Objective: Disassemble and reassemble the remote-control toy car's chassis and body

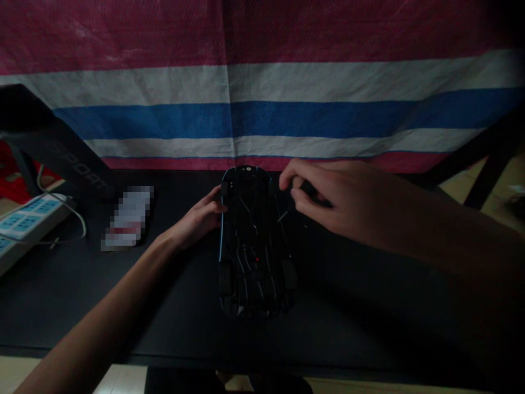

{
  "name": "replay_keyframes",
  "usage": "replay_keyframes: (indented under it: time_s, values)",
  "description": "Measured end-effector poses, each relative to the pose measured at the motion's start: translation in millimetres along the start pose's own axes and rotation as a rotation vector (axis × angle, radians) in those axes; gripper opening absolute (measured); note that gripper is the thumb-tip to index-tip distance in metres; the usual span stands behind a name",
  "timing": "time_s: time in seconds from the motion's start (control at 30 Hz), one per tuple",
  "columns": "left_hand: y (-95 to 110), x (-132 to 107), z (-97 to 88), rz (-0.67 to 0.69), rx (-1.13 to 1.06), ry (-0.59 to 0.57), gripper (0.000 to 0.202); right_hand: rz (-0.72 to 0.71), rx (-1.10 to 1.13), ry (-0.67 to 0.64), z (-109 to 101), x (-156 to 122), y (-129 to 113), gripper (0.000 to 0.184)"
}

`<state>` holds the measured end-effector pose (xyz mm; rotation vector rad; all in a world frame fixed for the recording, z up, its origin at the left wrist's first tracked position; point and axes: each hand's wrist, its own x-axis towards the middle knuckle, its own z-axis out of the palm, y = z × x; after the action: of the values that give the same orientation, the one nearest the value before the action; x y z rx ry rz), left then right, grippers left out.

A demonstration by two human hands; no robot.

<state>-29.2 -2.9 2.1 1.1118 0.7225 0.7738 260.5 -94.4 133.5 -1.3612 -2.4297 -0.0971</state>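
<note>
A dark toy car [256, 235] lies upside down on the black surface, its underside and wheels facing up. Along its left edge, near the far left wheel, my left hand [200, 219] grips the side of the body; the fingertips are partly hidden. My right hand [328, 200] is closed around the black handle of a screwdriver [283, 216], just right of the car. Its thin metal shaft points down and left toward the car's right edge. In the dim light I cannot tell whether the tip touches the car.
On the left lie a white power strip [28, 219] with a cable [84, 221] and a pixelated flat item [128, 219]. Behind the black surface [176, 323] hangs a striped red, white and blue sheet [254, 117]. Dark slanted frame posts [77, 148] flank it.
</note>
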Motion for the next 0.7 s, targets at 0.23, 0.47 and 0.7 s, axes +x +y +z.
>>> replay_keyframes:
  time_s: [0.23, 0.47, 0.7]
  values:
    - [0.5, -2.2, -0.5, -0.008, 0.004, 0.015, 0.076, 0.070, -0.192, 0.094, 7.8, 6.0, -15.6, 0.027]
    - [0.4, -2.0, -1.1, -0.027, -0.024, 0.027, 0.076, 0.006, -0.060, 0.022, 0.2, 1.5, -4.8, 0.015]
    - [1.6, -3.4, -0.7, -0.004, 0.001, -0.008, 0.069, 0.093, -0.191, 0.079, 4.4, 7.1, -11.8, 0.033]
